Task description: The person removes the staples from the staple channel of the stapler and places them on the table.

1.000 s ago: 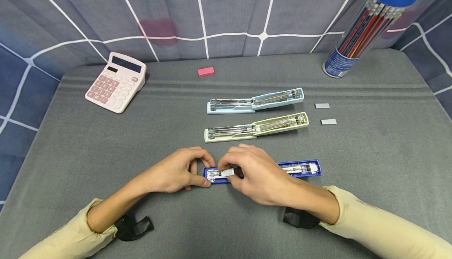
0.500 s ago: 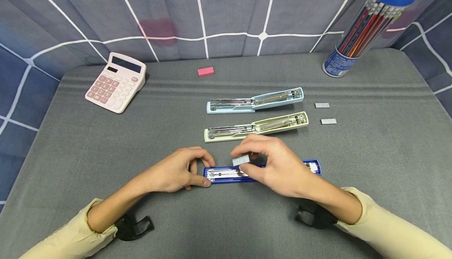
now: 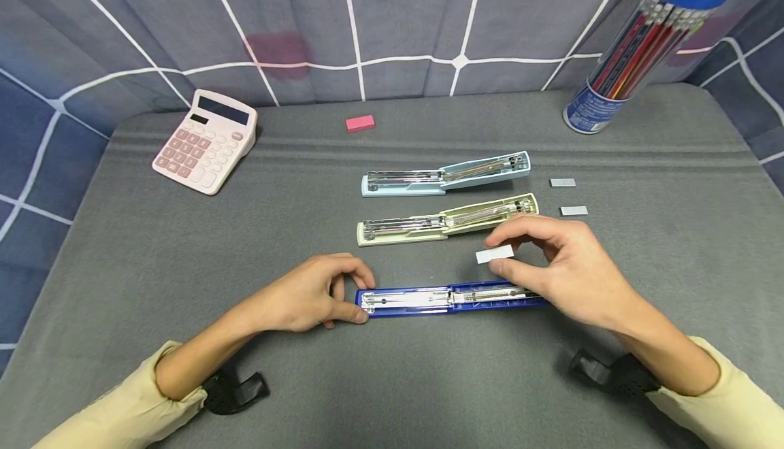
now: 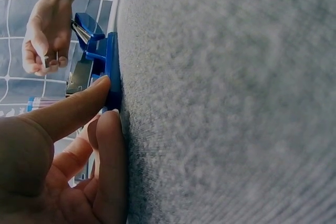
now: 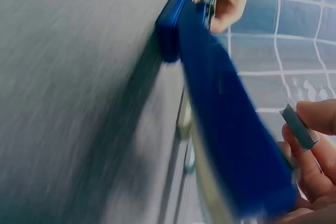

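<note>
My left hand [image 3: 309,294] grips the left end of a blue stapler [image 3: 407,311], which lies opened out flat on the table. In the left wrist view, thumb and fingers pinch the end of its base [image 4: 112,56]. Above the stapler's right half, my right hand [image 3: 566,269] holds a strip of staples [image 3: 494,254] between thumb and fingers, clear of the stapler. The right wrist view shows the strip [image 5: 299,128] beside the raised blue cover [image 5: 226,98]. The right hand hides the far right end of the stapler in the head view.
Behind lie an opened light green stapler [image 3: 401,238] and an opened light blue stapler [image 3: 404,191]. Two staple strips [image 3: 562,182] rest to their right. Farther back are a pink calculator [image 3: 205,141], a pink eraser [image 3: 360,123] and a tub of pencils [image 3: 637,61].
My right hand has lifted the staple strip from the blue stapler's left half and carried it right. The left hand keeps its grip on the stapler's end.
</note>
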Tool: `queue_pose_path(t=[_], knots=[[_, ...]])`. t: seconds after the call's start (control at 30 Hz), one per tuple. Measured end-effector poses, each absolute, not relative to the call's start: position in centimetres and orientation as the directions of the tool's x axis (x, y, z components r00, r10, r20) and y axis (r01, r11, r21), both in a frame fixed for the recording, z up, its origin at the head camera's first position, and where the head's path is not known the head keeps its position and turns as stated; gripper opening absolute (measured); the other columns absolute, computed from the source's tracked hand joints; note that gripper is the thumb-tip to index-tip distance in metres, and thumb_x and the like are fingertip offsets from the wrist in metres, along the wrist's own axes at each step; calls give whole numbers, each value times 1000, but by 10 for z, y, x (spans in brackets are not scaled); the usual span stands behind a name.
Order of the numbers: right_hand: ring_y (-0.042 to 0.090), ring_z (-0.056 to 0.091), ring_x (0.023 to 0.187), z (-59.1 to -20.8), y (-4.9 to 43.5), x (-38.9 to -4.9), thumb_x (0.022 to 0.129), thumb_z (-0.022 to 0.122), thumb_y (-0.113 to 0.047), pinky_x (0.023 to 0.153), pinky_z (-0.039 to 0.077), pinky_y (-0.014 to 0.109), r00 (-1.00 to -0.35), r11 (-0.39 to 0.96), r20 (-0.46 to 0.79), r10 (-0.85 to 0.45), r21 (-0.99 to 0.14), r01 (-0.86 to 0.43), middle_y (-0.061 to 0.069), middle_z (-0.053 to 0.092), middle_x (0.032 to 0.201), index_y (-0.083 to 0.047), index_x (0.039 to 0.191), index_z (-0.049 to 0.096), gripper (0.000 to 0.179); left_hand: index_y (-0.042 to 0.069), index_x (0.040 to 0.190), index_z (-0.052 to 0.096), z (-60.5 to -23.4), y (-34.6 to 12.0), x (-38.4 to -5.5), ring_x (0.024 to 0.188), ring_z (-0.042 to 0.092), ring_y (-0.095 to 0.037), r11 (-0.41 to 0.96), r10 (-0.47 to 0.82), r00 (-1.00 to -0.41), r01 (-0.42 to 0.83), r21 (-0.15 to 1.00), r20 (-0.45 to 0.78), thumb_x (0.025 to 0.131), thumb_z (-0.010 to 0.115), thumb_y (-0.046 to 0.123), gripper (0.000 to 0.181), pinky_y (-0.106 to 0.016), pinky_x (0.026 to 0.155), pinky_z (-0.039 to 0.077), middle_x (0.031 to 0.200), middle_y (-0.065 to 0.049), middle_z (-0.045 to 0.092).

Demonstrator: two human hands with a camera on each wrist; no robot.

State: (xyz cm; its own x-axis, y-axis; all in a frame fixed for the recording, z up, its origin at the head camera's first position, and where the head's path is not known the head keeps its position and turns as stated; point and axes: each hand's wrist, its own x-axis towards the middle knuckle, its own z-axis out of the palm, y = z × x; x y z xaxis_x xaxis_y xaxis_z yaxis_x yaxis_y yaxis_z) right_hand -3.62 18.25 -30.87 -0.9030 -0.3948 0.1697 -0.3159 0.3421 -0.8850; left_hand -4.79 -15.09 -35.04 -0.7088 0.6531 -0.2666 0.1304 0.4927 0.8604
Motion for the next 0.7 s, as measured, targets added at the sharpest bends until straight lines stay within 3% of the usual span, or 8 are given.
queue_pose_path(t=[0.3,0.5,0.6,0.7], knots=[[12,63,91,-318,222,-35,82,76,7,79,48,17,-950,439,118,-290,-865,-242,4,68,96,-6,102,72,24,10,104,65,-350,-151,-48,48,56,-13,491,653,-708,127,862,-268,80,83,11,30,-29,53,51,93,-2,61],[5,63,82,-332,256,-36,83,73,9,65,49,15,-986,361,-1,-167,-931,-60,0,69,99,2,108,68,27,10,104,66,-349,-151,-47,48,55,-13,489,650,-712,125,863,-266,79,83,10,30,-29,52,51,94,-2,60],[4,64,82,-340,271,-39,83,72,12,64,49,15,-989,315,-19,-146,-949,-28,-2,71,99,1,109,68,29,10,104,66,-349,-151,-47,48,55,-13,489,648,-712,117,865,-270,79,83,9,31,-29,52,51,95,-2,60],[3,67,84,-347,283,-40,83,72,11,66,50,13,-992,361,-26,-127,-932,-22,-5,72,98,-1,110,67,29,10,105,66,-350,-150,-47,48,56,-13,487,649,-711,114,866,-271,79,83,9,31,-29,52,51,95,-3,60]])
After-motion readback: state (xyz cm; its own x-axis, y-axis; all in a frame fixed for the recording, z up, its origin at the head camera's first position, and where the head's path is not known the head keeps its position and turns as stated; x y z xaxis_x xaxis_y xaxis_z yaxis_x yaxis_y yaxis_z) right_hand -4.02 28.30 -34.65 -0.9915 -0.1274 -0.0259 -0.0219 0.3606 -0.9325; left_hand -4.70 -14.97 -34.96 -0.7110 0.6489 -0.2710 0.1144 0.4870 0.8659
